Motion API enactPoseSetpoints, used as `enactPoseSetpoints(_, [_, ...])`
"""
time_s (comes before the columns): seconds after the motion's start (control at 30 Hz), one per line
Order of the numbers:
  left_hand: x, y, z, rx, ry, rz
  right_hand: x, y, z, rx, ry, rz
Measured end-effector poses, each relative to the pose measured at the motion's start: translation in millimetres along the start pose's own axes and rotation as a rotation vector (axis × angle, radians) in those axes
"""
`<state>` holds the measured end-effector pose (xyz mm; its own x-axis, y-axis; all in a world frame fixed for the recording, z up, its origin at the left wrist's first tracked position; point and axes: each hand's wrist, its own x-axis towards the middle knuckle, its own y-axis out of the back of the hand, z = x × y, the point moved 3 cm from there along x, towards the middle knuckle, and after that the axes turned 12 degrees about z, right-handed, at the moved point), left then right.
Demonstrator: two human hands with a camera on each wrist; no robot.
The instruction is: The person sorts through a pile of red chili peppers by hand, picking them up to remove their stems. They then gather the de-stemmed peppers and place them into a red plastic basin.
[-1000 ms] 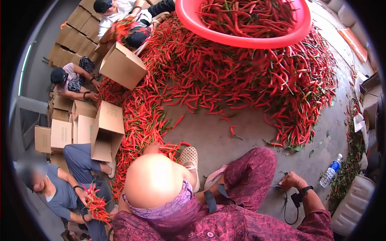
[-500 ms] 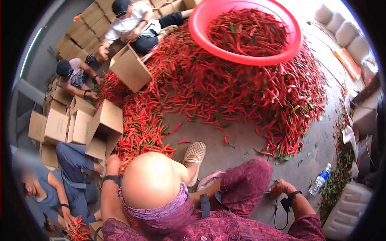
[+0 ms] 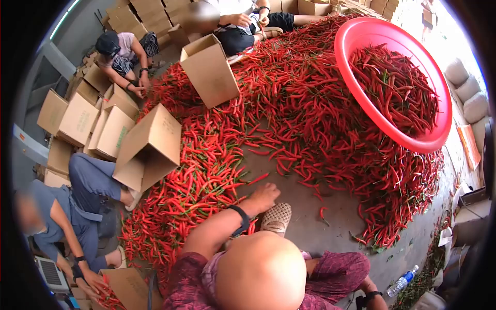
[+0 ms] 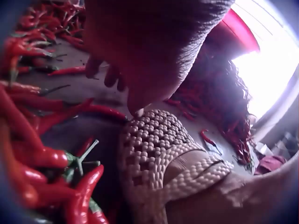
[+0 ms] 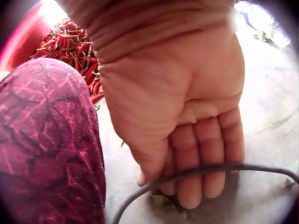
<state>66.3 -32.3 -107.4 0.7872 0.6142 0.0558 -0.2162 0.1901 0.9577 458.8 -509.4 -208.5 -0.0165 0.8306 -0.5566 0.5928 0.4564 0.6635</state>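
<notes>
Hundreds of red chillies (image 3: 217,170) lie heaped on the concrete floor (image 3: 305,222) just ahead of and to the left of the left hand (image 3: 264,196), which half a second ago was down beside the person's hip by the cartons and now reaches forward past the woven shoe (image 3: 276,218), its fingertips at the ragged edge of the pile. Seen from the left wrist, the fingers (image 4: 105,72) hang loosely bent over bare floor with nothing between them, so the hand is relaxed and holds nothing yet; a single chilli (image 4: 70,71) lies just beyond the fingertips, and more crowd in on the near left. The head has also turned, so the red basin (image 3: 392,77) full of chillies now sits far off to the right of that hand. The right hand (image 5: 187,135) has changed little: it rests low at the person's right side, palm showing and fingers fairly straight, with a dark cable (image 5: 196,175) crossing them, though I cannot be sure whether the fingers press it or it merely passes in front. Judging by this, the work is turning back to gathering chillies, with the reach made and no grasp begun.
</notes>
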Motion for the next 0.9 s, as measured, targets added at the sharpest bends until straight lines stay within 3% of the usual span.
enactPoseSetpoints(0.03, [0.1, 12.1, -2.5, -0.009, 0.043, -0.013, -2.1, -2.8, 2.5, -0.019, 0.008, 0.006])
enactPoseSetpoints(0.17, [-48.8, 6.7, -60.9, 0.171, -0.007, -0.332, -9.5, -9.0, 14.1, -0.080, 0.077, 0.007])
enactPoseSetpoints(0.23, [-68.1, 32.4, -83.4, 0.318, 0.191, -0.440, -15.0, -14.4, 19.1, -0.106, 0.130, 0.012])
enactPoseSetpoints(0.3, [-80.8, 39.0, -101.9, 0.344, 0.272, -0.285, -17.2, -16.2, 19.3, -0.128, 0.184, 0.011])
enactPoseSetpoints(0.47, [-76.6, 29.1, -100.0, 0.427, 0.351, -0.427, -5.6, -14.6, 19.8, -0.254, 0.310, -0.037])
enactPoseSetpoints(0.53, [-61.3, 31.1, -80.3, 0.439, 0.309, -0.560, 1.9, -27.3, 31.5, -0.256, 0.237, -0.007])
enactPoseSetpoints(0.6, [-65.8, 32.6, -83.9, 0.370, 0.315, -0.506, -10.5, -21.3, 26.8, -0.228, 0.256, 0.079])
enactPoseSetpoints(0.67, [-71.6, 39.2, -83.7, 0.358, 0.342, -0.506, -5.2, 0.6, -6.1, -0.165, 0.395, 0.229])
enactPoseSetpoints(0.73, [-84.8, 41.4, -85.1, 0.423, 0.365, -0.584, -4.5, -4.7, -9.1, -0.132, 0.334, 0.220])
enactPoseSetpoints(0.83, [-136.9, 10.6, -130.1, 0.455, 0.400, -0.659, -5.5, -19.3, 4.6, -0.102, 0.224, 0.196])
enactPoseSetpoints(0.9, [-151.4, 33.6, -102.9, 0.460, 0.490, -0.722, -7.3, -33.4, 22.3, -0.089, 0.172, 0.196])
